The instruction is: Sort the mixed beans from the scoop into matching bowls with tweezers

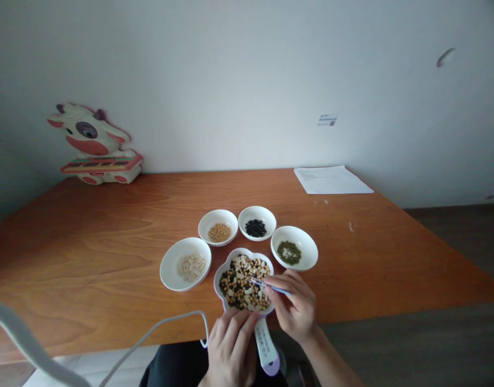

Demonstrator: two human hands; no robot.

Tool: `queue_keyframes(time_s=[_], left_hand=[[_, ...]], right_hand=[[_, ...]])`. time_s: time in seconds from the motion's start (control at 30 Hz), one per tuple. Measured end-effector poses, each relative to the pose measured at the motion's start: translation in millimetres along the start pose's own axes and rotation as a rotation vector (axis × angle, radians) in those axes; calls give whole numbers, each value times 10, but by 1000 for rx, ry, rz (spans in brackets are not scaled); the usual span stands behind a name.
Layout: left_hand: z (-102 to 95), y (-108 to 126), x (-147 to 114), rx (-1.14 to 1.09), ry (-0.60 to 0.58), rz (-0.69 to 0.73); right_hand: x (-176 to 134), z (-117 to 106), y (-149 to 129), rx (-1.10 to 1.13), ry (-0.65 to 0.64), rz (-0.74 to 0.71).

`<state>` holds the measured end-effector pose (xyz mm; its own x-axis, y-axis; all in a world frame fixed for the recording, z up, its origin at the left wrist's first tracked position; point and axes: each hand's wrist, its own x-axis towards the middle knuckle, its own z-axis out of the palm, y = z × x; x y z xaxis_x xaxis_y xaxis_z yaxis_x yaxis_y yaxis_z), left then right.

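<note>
A flower-shaped dish with a handle (266, 344) sits at the table's front edge. It holds mixed beans and seeds (242, 287): black, tan and pale pieces lie together. My left hand (233, 341) is curled over its near rim, fingers together. In my right hand (297, 306) is a pair of blue tweezers (279, 289), its tips down among the mix. Around the dish stand several white bowls: one with pale flat seeds (191, 267), one with soybeans (219, 232), one with black beans (255, 228) and one with green mung beans (289, 252).
A toy cow with a keyboard (101, 148) stands at the back left of the wooden table (150, 215). White papers (331, 180) lie at the back right against the wall. A white cable (162, 322) loops past the front edge, left of my left hand.
</note>
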<state>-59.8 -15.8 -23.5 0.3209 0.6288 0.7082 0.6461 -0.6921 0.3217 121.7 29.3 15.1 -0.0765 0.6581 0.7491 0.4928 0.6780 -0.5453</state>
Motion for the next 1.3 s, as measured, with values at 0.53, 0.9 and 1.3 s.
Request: queue_keyframes(time_s=[0.53, 0.9, 1.3], left_hand=[[-2, -9, 4, -11, -6, 0], [-4, -12, -24, -13, -8, 6], [-13, -18, -3, 0, 1, 14]], right_hand=[[79, 39, 1, 93, -62, 36], [55, 59, 33, 95, -84, 43], [72, 61, 19, 87, -105, 32]])
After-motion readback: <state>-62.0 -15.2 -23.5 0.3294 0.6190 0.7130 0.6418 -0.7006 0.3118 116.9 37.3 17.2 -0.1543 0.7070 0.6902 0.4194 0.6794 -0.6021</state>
